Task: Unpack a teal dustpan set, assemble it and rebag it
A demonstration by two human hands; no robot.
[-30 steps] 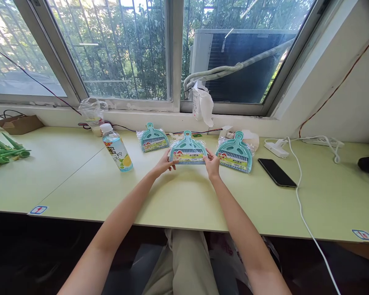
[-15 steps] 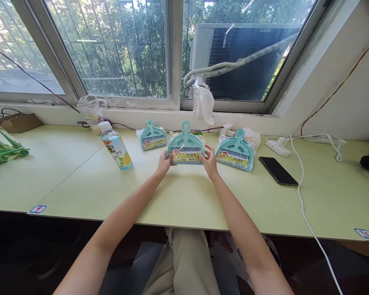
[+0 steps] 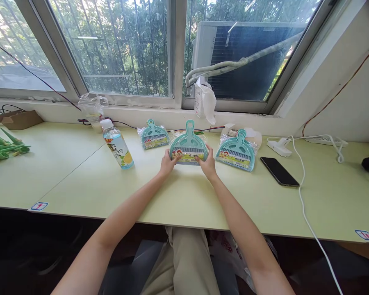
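Note:
A teal dustpan-and-brush set in clear wrap is held between my two hands at the middle of the table. My left hand grips its lower left corner, thumb over the yellow label. On the lower right corner, my right hand has its thumb on the front. The handle points up, toward the window. A smaller wrapped teal set lies behind and to the left. Another wrapped set rests tilted just right of my right hand.
A drink bottle stands left of the sets. To the right lie a black phone and a white charger with its cable. Green plant stalks and a cardboard box are at the far left.
Both thumbs have moved inward over the front label of the held set. The set has shifted very slightly to the right in view.

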